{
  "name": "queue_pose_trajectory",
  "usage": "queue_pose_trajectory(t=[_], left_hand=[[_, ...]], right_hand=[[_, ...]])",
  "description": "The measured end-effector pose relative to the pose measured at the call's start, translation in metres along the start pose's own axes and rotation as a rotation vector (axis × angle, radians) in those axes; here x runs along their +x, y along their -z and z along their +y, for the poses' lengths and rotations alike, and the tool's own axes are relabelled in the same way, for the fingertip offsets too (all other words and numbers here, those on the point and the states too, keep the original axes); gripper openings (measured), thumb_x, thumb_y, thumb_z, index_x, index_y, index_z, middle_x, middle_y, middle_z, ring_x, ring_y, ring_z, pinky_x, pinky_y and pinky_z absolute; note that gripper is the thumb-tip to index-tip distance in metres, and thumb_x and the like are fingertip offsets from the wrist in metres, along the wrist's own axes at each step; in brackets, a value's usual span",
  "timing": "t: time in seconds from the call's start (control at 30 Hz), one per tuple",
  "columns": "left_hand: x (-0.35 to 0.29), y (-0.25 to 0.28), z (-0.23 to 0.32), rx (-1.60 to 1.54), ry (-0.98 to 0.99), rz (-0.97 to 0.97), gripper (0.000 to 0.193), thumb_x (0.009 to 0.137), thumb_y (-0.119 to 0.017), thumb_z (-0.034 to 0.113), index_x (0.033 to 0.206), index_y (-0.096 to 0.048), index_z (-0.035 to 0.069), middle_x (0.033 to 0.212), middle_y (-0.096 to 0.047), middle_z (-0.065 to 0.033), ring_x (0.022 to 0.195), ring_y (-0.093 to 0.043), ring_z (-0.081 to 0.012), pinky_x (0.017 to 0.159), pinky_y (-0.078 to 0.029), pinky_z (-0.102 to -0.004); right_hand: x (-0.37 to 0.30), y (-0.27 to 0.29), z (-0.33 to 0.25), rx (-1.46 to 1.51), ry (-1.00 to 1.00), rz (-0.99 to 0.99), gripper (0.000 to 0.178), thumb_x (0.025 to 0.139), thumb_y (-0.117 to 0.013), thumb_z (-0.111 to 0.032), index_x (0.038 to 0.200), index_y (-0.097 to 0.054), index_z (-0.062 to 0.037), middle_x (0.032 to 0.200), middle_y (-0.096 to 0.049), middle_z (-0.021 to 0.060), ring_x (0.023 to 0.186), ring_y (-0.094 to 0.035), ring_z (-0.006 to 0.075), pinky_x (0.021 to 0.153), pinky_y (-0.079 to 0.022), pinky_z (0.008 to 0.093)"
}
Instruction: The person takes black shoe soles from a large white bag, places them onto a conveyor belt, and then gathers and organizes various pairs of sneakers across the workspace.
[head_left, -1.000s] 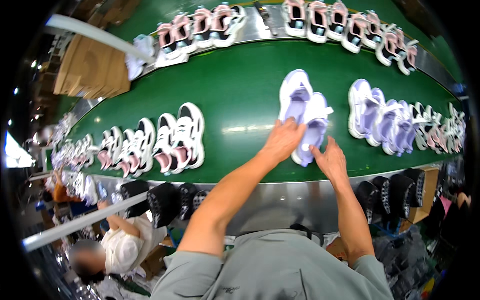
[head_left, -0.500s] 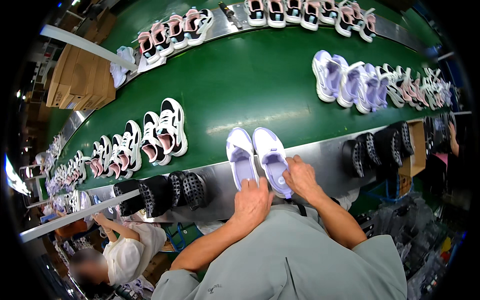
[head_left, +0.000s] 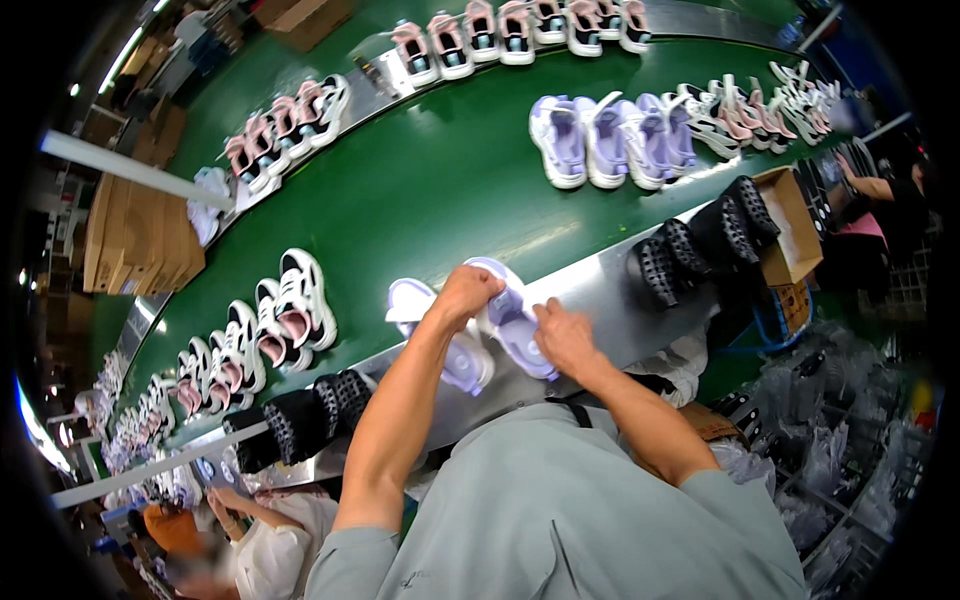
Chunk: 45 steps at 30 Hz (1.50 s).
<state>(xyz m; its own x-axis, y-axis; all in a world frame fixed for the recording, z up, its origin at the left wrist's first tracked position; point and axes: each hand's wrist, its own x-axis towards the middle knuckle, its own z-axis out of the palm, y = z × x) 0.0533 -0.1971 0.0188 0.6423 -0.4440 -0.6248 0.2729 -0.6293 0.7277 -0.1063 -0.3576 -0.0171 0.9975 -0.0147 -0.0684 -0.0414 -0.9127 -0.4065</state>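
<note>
Shifted since half a second ago: left hand point(head_left: 462, 298), away from heel of left-side lavender shoe point(head_left: 465, 362) and across to front of right-side lavender shoe point(head_left: 517, 328); right hand point(head_left: 568, 343), from heel end forward along outer flank of same shoe. Left fingers point(head_left: 492, 285) drawn together, pinching at upper of right-side shoe. Right fingers point(head_left: 542, 312) bent against its outer side; cannot tell whether pinching the rim. Both shoes side by side, toes away from body, at near edge of green surface point(head_left: 420, 200), heels over metal ledge point(head_left: 615, 295). Left-side shoe partly hidden beneath left forearm. Farther right on surface: row of lavender shoes point(head_left: 605, 142). To left: black-and-white shoes point(head_left: 300, 300). Beyond, on far ledge: pink-and-black shoes point(head_left: 517, 35). On near ledge, right: black padded pieces point(head_left: 715, 235) beside open carton point(head_left: 790, 225).
</note>
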Motion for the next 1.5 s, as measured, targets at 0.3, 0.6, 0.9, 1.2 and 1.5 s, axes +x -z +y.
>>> queue_pose_trajectory(t=[0.3, 0.6, 0.9, 1.2, 1.5], left_hand=[[-0.078, -0.048, -0.014, 0.314, -0.533, 0.448, 0.023, 0.087, -0.074, 0.009, 0.109, -0.068, 0.007, 0.081, -0.057, -0.016, 0.074, -0.06, -0.0321, 0.068, -0.047, -0.0428], [-0.059, -0.048, -0.024, 0.187, -0.534, 0.479, 0.022, 0.088, -0.074, 0.011, 0.109, -0.071, 0.008, 0.081, -0.06, -0.0141, 0.075, -0.062, -0.028, 0.069, -0.049, -0.0393], [-0.037, -0.037, -0.028, 0.238, -0.421, 0.308, 0.031, 0.095, -0.067, 0.031, 0.102, -0.071, 0.001, 0.081, -0.068, -0.0191, 0.072, -0.066, -0.0288, 0.067, -0.051, -0.0386], [-0.026, -0.047, 0.005, 0.217, -0.702, -0.072, 0.029, 0.093, -0.065, 0.027, 0.089, -0.071, -0.001, 0.077, -0.066, -0.0213, 0.071, -0.064, -0.0357, 0.069, -0.049, -0.0441], [-0.041, -0.06, -0.017, 0.245, -0.708, 0.347, 0.082, 0.073, -0.085, 0.017, 0.146, -0.049, 0.017, 0.112, -0.057, -0.0247, 0.085, -0.061, -0.0408, 0.086, -0.052, -0.0435]], right_hand=[[-0.063, 0.15, 0.088, 0.139, -0.567, 0.637, 0.056, 0.089, -0.072, -0.034, 0.127, -0.057, 0.0038, 0.095, -0.059, 0.0175, 0.082, -0.059, 0.033, 0.075, -0.049, 0.0443], [-0.066, 0.207, 0.223, -0.551, -0.594, 0.274, 0.051, 0.095, -0.061, -0.049, 0.11, -0.06, -0.0003, 0.099, -0.061, 0.0196, 0.093, -0.063, 0.041, 0.076, -0.052, 0.0496], [-0.069, 0.148, -0.016, 0.14, 0.016, -0.256, 0.044, 0.091, -0.068, -0.042, 0.088, -0.063, 0.0011, 0.084, -0.066, 0.0227, 0.08, -0.064, 0.045, 0.068, -0.05, 0.0526], [-0.03, 0.062, -0.031, -0.21, -0.081, -0.071, 0.036, 0.094, -0.065, -0.037, 0.089, -0.065, -0.0014, 0.083, -0.07, 0.016, 0.076, -0.07, 0.0345, 0.065, -0.054, 0.0477], [-0.042, 0.046, 0.0, 0.089, -0.124, 0.149, 0.056, 0.083, -0.077, -0.021, 0.126, -0.052, 0.0052, 0.113, -0.057, 0.0225, 0.105, -0.059, 0.0405, 0.088, -0.05, 0.0469]])
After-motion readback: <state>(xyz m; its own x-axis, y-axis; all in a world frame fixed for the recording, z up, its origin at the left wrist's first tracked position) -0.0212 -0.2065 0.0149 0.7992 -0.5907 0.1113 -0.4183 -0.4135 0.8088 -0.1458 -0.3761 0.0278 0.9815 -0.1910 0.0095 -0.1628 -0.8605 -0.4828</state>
